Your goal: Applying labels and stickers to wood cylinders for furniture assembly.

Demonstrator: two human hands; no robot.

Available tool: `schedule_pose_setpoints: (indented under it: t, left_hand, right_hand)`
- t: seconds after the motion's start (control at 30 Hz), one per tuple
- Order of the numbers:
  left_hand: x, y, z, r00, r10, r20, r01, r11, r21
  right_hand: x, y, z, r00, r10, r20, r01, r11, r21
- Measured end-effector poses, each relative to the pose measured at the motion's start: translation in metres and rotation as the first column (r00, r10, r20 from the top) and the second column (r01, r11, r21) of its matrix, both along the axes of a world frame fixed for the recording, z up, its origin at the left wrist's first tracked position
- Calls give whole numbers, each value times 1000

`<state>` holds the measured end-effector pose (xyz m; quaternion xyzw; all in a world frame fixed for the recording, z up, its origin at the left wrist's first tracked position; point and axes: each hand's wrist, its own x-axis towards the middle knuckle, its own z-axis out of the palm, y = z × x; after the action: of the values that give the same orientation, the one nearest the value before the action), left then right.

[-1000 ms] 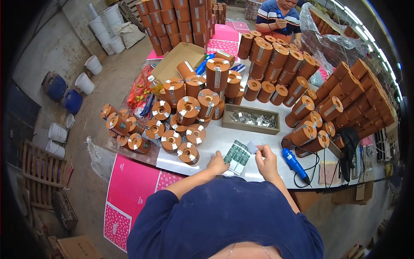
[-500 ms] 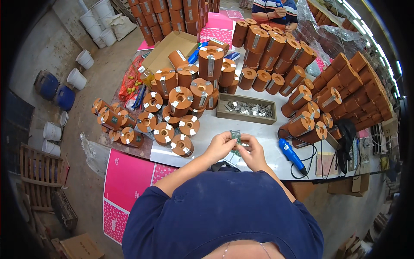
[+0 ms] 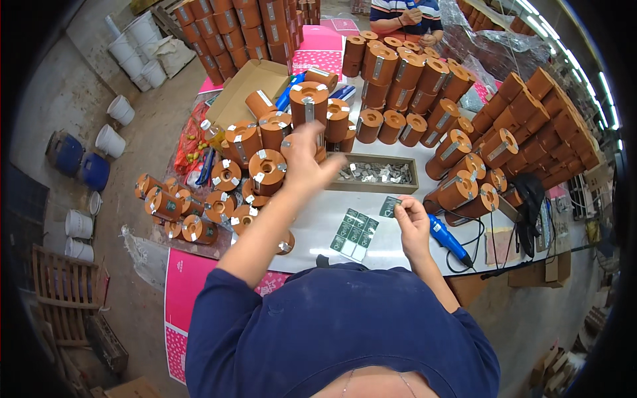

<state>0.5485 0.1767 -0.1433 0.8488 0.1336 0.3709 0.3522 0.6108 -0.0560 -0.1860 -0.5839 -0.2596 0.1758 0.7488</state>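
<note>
Head view. A small dark label (image 3: 390,206) is being pinched between thumb and fingers of the right hand (image 3: 411,219), just above the desk (image 3: 318,212) and right of a label sheet (image 3: 352,232) lying flat near the front edge. The left hand (image 3: 302,162) is being held raised with fingers spread and nothing gripped, over the brown spools (image 3: 265,169) at desk left, nearest a tall spool (image 3: 309,106); its motion blur is hiding whether a spool is being touched. A shallow tray (image 3: 378,174) of small metal pieces is being kept mid-desk, between the two hands. A blue tool (image 3: 446,237) with a black cable is lying just right of the right hand. More spools (image 3: 464,149) are being stacked right and behind. White buckets (image 3: 109,132) are standing on the floor at left. A second person (image 3: 401,13) is being seen at the desk's far end.
</note>
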Motion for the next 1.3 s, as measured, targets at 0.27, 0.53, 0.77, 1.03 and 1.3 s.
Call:
schedule_pose_setpoints:
  t: [0.27,0.53,0.77,1.03,1.3]
  left_hand:
    - [62,88,-1,944,188,-270,-260,930,-259]
    - [37,55,35,950,-165,267,303,703,-644]
    - [-37,-40,27,878,-205,433,457,91,-885]
    - [-67,-72,1,906,-214,366,399,143,-906]
    - [-74,-78,2,912,-236,334,389,242,-889]
  right_hand:
    - [-3,-21,-4,995,-81,-66,78,996,-48]
    - [3,-21,24,993,-45,-112,46,999,3]
    - [-4,10,96,968,223,-114,-204,967,153]
    - [-23,37,85,877,373,-305,-405,913,-48]
    - [-31,31,84,915,351,-200,-380,915,-136]
